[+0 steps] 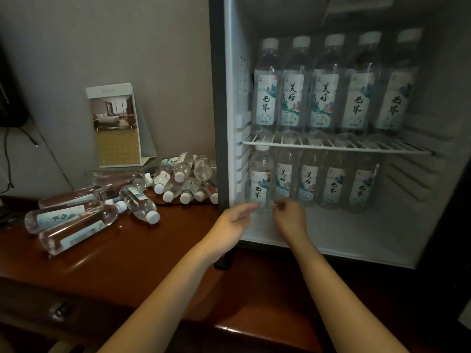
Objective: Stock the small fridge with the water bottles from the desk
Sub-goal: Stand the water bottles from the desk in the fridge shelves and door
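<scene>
the small fridge (229, 72) stands open on the right part of the desk (142, 263), set back from the desk's near edge, with its white inside facing the camera. the desk is dark red-brown wood and glossy, and its far edge meets a grey wall. a wire shelf (331, 145) splits the fridge into two levels. on the shelf an upper row (323, 98) of five water bottles stands upright across the front, caps white and labels forward, each touching the next. under the shelf a lower row (334, 184) of five more stands upright on the fridge floor.

a folded card stand (114, 126) with a picture of a room sits by the desk's far edge, against the wall. between it and the fridge's left side a heap of bottles (183, 174) lies on its sides, most caps pointing to the near edge. closer to the desk's left edge several lying bottles (74, 222) rest side by side, touching, and one more (139, 202) lies just right of them. a dark cable (7, 159) hangs down the wall at the far left.

both forearms reach in from the near edge. the left hand (234, 220) is loose, its fingertips touching the foot of the leftmost bottle (260, 179) in the lower row. the right hand (290, 217) is at the same bottle's other side with fingers curled; it is blurred, so i cannot tell whether it grips.
</scene>
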A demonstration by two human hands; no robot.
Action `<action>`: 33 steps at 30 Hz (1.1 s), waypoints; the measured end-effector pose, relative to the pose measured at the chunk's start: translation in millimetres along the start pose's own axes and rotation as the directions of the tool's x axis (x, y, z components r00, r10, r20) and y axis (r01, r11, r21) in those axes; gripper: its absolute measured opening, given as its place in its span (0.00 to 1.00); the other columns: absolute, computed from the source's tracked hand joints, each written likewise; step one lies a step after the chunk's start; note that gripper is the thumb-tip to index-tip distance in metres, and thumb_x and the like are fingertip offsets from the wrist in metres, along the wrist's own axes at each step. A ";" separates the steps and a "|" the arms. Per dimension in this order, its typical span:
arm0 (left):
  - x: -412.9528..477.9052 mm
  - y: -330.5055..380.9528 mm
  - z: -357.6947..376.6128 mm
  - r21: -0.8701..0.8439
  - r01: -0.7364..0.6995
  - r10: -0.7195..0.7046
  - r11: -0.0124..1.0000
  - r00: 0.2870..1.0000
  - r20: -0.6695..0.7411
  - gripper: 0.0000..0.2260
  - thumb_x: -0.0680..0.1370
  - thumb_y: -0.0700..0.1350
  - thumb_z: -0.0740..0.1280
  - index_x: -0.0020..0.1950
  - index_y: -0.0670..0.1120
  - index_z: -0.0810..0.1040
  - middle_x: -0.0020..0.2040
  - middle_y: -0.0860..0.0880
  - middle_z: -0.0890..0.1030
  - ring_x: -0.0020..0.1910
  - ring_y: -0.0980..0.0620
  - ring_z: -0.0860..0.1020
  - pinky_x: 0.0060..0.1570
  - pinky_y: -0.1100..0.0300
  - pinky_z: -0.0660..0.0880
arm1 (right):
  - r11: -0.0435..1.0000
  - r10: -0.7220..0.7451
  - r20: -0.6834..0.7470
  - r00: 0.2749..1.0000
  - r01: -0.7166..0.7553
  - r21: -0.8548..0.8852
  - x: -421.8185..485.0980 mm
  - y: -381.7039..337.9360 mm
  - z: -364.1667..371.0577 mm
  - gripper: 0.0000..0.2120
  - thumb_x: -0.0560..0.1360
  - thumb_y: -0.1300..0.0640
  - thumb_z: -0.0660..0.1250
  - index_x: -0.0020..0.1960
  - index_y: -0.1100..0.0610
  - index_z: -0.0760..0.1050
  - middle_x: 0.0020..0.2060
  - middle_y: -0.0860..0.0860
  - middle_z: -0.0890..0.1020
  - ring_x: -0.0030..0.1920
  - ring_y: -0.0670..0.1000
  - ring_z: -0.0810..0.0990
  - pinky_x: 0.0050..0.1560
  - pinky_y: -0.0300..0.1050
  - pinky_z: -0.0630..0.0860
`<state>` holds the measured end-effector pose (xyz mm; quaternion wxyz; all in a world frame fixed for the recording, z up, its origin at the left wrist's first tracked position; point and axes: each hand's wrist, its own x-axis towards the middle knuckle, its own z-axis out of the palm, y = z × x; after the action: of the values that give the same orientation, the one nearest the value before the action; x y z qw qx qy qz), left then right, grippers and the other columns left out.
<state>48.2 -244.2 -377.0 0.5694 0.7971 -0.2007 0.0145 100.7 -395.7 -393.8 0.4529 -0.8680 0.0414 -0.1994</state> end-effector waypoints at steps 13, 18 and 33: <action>-71.8 -42.9 -108.1 0.080 0.183 -0.154 0.980 0.948 -0.279 0.10 0.80 0.38 0.60 0.53 0.50 0.78 0.51 0.51 0.80 0.52 0.57 0.78 0.49 0.67 0.72 | 0.964 -0.150 0.380 0.913 0.050 0.260 -84.4 -72.6 64.5 0.13 0.72 0.65 0.61 0.36 0.51 0.78 0.30 0.48 0.82 0.30 0.44 0.80 0.34 0.38 0.76; -88.6 -77.1 -172.8 0.340 0.339 -0.130 0.877 0.850 -0.511 0.12 0.78 0.38 0.62 0.60 0.46 0.77 0.60 0.47 0.76 0.60 0.51 0.73 0.59 0.59 0.70 | 0.979 -0.172 0.490 0.854 0.095 0.178 -89.5 -88.9 108.4 0.11 0.75 0.62 0.60 0.41 0.50 0.78 0.32 0.45 0.81 0.32 0.42 0.80 0.32 0.32 0.74; -97.5 -133.0 -277.7 0.726 0.659 -0.049 0.194 0.746 -0.664 0.31 0.71 0.62 0.67 0.68 0.47 0.66 0.65 0.45 0.71 0.63 0.44 0.70 0.58 0.48 0.71 | 0.990 -0.094 0.588 0.804 0.014 0.139 -96.1 -100.2 181.9 0.11 0.76 0.60 0.60 0.40 0.47 0.76 0.35 0.46 0.83 0.36 0.43 0.80 0.38 0.40 0.77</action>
<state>60.3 75.0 -424.0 0.0027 0.9588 0.2046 0.1969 71.4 -172.7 -435.8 0.4919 -0.8568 -0.1394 0.0665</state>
